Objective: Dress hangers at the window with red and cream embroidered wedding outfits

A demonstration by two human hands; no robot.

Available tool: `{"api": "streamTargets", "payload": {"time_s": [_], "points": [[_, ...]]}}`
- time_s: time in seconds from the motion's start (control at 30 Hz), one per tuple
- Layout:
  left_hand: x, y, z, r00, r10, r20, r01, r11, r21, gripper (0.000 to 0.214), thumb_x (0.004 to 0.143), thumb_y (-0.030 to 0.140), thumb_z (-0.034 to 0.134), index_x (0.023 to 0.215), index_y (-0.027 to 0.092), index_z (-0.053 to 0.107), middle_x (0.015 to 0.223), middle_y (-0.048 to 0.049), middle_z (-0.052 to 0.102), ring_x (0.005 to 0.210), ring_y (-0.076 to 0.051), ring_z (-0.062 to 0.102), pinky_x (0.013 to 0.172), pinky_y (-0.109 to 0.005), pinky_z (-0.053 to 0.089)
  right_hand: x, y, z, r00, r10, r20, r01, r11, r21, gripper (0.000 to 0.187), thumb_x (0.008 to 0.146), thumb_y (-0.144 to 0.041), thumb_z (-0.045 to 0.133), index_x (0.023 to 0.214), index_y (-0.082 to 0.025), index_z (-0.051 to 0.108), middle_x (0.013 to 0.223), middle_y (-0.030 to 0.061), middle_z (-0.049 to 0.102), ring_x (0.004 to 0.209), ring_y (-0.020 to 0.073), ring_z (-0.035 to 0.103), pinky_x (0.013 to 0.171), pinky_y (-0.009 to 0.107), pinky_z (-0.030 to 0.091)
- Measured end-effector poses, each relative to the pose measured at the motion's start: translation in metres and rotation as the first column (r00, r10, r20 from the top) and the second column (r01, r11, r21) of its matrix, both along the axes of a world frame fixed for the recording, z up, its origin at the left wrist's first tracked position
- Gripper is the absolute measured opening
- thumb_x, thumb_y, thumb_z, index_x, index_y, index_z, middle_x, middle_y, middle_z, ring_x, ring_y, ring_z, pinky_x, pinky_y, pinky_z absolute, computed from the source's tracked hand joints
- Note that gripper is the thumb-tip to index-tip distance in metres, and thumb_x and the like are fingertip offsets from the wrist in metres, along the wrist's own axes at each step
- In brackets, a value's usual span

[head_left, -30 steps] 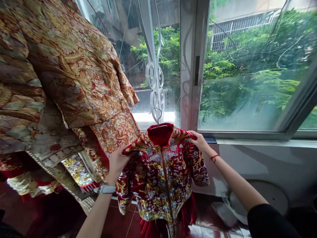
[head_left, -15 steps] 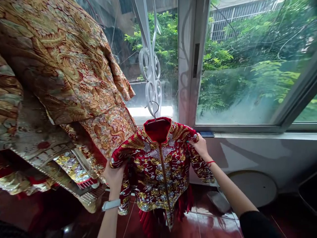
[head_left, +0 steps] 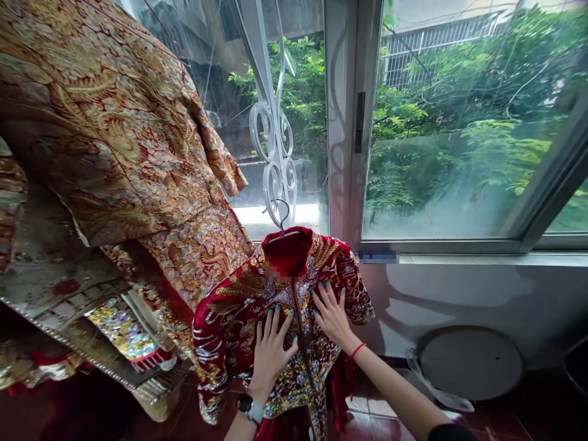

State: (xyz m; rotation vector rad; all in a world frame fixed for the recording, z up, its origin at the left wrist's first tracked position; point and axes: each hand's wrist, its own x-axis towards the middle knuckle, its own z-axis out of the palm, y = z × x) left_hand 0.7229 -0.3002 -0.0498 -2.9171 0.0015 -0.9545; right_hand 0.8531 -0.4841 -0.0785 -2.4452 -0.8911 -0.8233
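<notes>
A dark red jacket point(head_left: 234, 324), heavily embroidered in gold and silver, hangs in front of me on a thin metal hanger point(head_left: 283, 219). It has a stand-up collar and a front closure down the middle. My left hand point(head_left: 271, 355) lies on the left half of the chest, fingers spread. Higher up, on the right half of the chest, my right hand point(head_left: 331, 312) rests with its fingers stretched out. Neither hand grips the cloth. Dark red fabric point(head_left: 337, 392) hangs below the jacket's hem.
Gold-and-red brocade garments point(head_left: 138, 135) hang close on the left. A white scrolled metal stand point(head_left: 271, 141) rises behind the hanger, before the window point(head_left: 459, 171). Low on the right, a round grey board point(head_left: 468, 361) leans by the wall, above a red tiled floor point(head_left: 367, 422).
Both hands have let go of the jacket's shoulders and moved inward onto its chest, fingers spread. The jacket sits slightly lower in view, and its sleeves hang free.
</notes>
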Motion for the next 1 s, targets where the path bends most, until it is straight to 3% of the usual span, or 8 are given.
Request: {"api": "streamTargets", "payload": {"time_s": [0.1, 0.2, 0.3, 0.37, 0.5, 0.67, 0.87, 1.0], "points": [[-0.022, 0.006, 0.05, 0.974, 0.015, 0.224, 0.0, 0.998, -0.064, 0.068, 0.077, 0.035, 0.065, 0.142, 0.036, 0.047, 0.145, -0.0101, 0.051, 0.138, -0.038, 0.039, 0.112, -0.063, 0.028, 0.025, -0.035, 0.063, 0.995, -0.031, 0.092, 0.011, 0.977, 0.213, 0.07, 0.093, -0.03, 0.047, 0.156, -0.027, 0.016, 0.161, 0.0087, 0.022, 0.149, 0.0322, 0.018, 0.118, 0.062, 0.01], [-0.025, 0.03, 0.134, 0.916, 0.154, 0.37, -0.049, 0.96, -0.277, 0.081, 0.074, 0.046, 0.069, 0.147, 0.027, 0.039, 0.147, -0.0125, 0.048, 0.141, -0.038, 0.034, 0.114, -0.063, 0.026, 0.07, -0.063, 0.149, 0.997, 0.074, 0.01, -0.074, 0.961, 0.268, 0.074, 0.09, -0.035, 0.056, 0.155, -0.023, 0.022, 0.16, 0.0111, 0.027, 0.148, 0.0327, 0.019, 0.118, 0.061, 0.01], [-0.008, 0.06, 0.202, 0.999, 0.019, 0.043, 0.002, 0.893, -0.449, 0.07, 0.072, 0.059, 0.066, 0.129, 0.02, 0.06, 0.122, -0.0128, 0.068, 0.115, -0.037, 0.06, 0.097, -0.052, 0.049, 0.103, -0.069, 0.206, 0.884, 0.371, -0.286, -0.338, 0.928, 0.159, 0.051, 0.084, -0.035, 0.062, 0.133, -0.022, 0.056, 0.128, 0.0104, 0.065, 0.119, 0.0333, 0.057, 0.106, 0.057, 0.035], [0.006, 0.073, 0.22, 0.993, -0.035, -0.111, -0.025, 0.869, -0.494, 0.056, 0.073, 0.06, 0.061, 0.111, 0.019, 0.07, 0.107, -0.0113, 0.075, 0.1, -0.035, 0.067, 0.088, -0.046, 0.053, 0.107, -0.067, 0.215, 0.81, 0.447, -0.379, -0.394, 0.894, 0.213, 0.033, 0.082, -0.032, 0.062, 0.111, -0.019, 0.067, 0.101, 0.0074, 0.074, 0.093, 0.0275, 0.066, 0.09, 0.045, 0.049], [0.021, 0.087, 0.213, 0.996, -0.043, -0.08, -0.003, 0.862, -0.508, 0.048, 0.074, 0.057, 0.059, 0.102, 0.02, 0.073, 0.101, -0.0105, 0.076, 0.096, -0.034, 0.069, 0.088, -0.045, 0.053, 0.082, -0.077, 0.198, 0.843, 0.436, -0.315, -0.311, 0.873, 0.377, 0.026, 0.079, -0.032, 0.064, 0.1, -0.018, 0.068, 0.097, 0.0065, 0.072, 0.088, 0.0246, 0.065, 0.081, 0.034, 0.049], [0.008, 0.11, 0.194, 0.984, -0.163, -0.076, 0.084, 0.79, -0.608, 0.054, 0.06, 0.051, 0.076, 0.106, 0.021, 0.071, 0.101, -0.0077, 0.076, 0.094, -0.032, 0.07, 0.086, -0.043, 0.055, 0.056, -0.109, 0.195, 0.669, 0.559, -0.489, -0.422, 0.828, 0.37, 0.031, 0.082, -0.036, 0.062, 0.109, -0.02, 0.061, 0.103, 0.0051, 0.072, 0.094, 0.0251, 0.065, 0.082, 0.033, 0.049], [0.008, 0.12, 0.178, 0.988, -0.108, 0.108, 0.153, 0.719, -0.678, 0.037, 0.065, 0.043, 0.071, 0.092, 0.018, 0.074, 0.097, -0.0093, 0.077, 0.092, -0.03, 0.07, 0.088, -0.043, 0.054, 0.042, -0.104, 0.186, 0.816, 0.445, -0.368, -0.301, 0.871, 0.387, 0.022, 0.088, -0.034, 0.053, 0.105, -0.023, 0.061, 0.1, 0.0044, 0.072, 0.092, 0.0259, 0.066, 0.081, 0.033, 0.047], [0.022, 0.117, 0.176, 0.971, -0.172, 0.163, 0.237, 0.701, -0.672, 0.032, 0.064, 0.042, 0.075, 0.082, 0.017, 0.072, 0.086, -0.0084, 0.076, 0.085, -0.027, 0.069, 0.083, -0.04, 0.055, 0.043, -0.1, 0.178, 0.825, 0.448, -0.344, -0.309, 0.868, 0.389, 0.026, 0.089, -0.036, 0.051, 0.111, -0.025, 0.06, 0.106, 0.0053, 0.072, 0.095, 0.0262, 0.066, 0.08, 0.033, 0.049]]}}
